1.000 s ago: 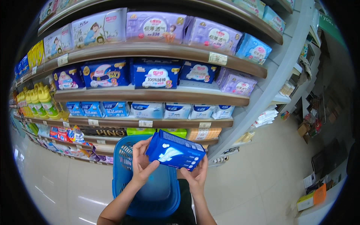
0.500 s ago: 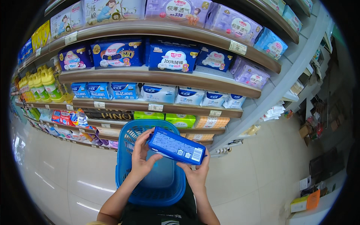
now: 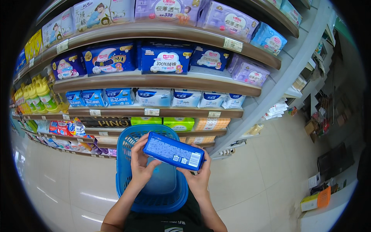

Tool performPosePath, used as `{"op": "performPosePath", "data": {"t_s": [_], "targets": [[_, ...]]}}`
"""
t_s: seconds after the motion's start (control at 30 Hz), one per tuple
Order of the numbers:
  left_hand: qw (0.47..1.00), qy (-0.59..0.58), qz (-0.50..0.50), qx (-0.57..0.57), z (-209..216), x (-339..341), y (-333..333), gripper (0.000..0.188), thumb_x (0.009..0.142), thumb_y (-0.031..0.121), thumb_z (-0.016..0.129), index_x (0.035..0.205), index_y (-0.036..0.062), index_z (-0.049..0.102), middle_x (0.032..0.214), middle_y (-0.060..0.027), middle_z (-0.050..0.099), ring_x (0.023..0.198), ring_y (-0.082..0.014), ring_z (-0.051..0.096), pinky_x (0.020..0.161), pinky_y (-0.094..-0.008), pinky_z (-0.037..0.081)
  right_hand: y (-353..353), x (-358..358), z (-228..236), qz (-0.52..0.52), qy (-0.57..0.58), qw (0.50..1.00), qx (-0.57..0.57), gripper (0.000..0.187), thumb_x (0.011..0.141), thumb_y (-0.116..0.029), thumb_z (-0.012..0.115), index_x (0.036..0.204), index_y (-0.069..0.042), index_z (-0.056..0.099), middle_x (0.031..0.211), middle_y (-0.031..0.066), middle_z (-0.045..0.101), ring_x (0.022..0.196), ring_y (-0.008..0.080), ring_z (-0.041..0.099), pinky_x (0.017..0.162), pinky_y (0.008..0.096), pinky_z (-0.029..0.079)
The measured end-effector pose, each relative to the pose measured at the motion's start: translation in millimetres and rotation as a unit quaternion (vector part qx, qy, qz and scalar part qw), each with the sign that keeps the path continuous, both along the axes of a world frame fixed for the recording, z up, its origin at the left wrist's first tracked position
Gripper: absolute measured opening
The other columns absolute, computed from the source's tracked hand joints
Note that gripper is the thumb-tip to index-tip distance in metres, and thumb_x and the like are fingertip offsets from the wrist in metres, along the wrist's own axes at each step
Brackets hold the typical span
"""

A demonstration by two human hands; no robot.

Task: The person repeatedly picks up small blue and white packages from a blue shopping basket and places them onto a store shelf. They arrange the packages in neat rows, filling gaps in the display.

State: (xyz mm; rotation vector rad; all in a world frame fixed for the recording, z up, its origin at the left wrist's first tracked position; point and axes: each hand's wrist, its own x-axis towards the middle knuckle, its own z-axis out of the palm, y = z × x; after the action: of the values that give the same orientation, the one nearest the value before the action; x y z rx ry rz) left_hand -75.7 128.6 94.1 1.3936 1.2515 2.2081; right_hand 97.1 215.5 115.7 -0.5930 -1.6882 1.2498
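Note:
A dark blue pack of sanitary pads [image 3: 172, 151] is held between my two hands, its printed side with a barcode turned up toward me. My left hand [image 3: 140, 161] grips its left end, fingers behind and thumb below. On the right end my right hand [image 3: 197, 174] is closed, thumb along the lower edge. Under the pack is a blue plastic basket [image 3: 123, 174] with perforated sides; the part of its floor that shows holds nothing. How the basket is supported is hidden.
Curved shelves [image 3: 162, 80] ahead carry sanitary pad packs [image 3: 166, 58], green tissue packs [image 3: 178, 123] and yellow bottles [image 3: 45, 94]. A pale upright panel [image 3: 270, 91] ends the shelving. At the lower right, an orange basket [image 3: 324, 197] stands on a white counter. The floor [image 3: 243, 181] is glossy tile.
The shelves have shifted slightly left in view as the camera turned. The pack, both hands and the basket have moved a little left too; the grip is the same.

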Motion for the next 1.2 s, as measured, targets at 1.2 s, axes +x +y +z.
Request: {"op": "performPosePath", "data": {"t_s": [1.2], "targets": [[0.992,0.107,0.035,0.054,133.7,-11.2,193.9,0.043,0.097,0.000,0.060,0.138,-0.0042,0.050,0.157,-0.0205,0.043,0.123,-0.0271,0.062,0.094,-0.0343,0.057,208.5,-46.0,125.2,-0.127,0.193,0.964,0.134,0.067,0.095,-0.010,0.072,0.148,-0.003,0.033,0.128,0.0182,0.061,0.103,0.0174,0.064,0.090,0.0293,0.052]]}}
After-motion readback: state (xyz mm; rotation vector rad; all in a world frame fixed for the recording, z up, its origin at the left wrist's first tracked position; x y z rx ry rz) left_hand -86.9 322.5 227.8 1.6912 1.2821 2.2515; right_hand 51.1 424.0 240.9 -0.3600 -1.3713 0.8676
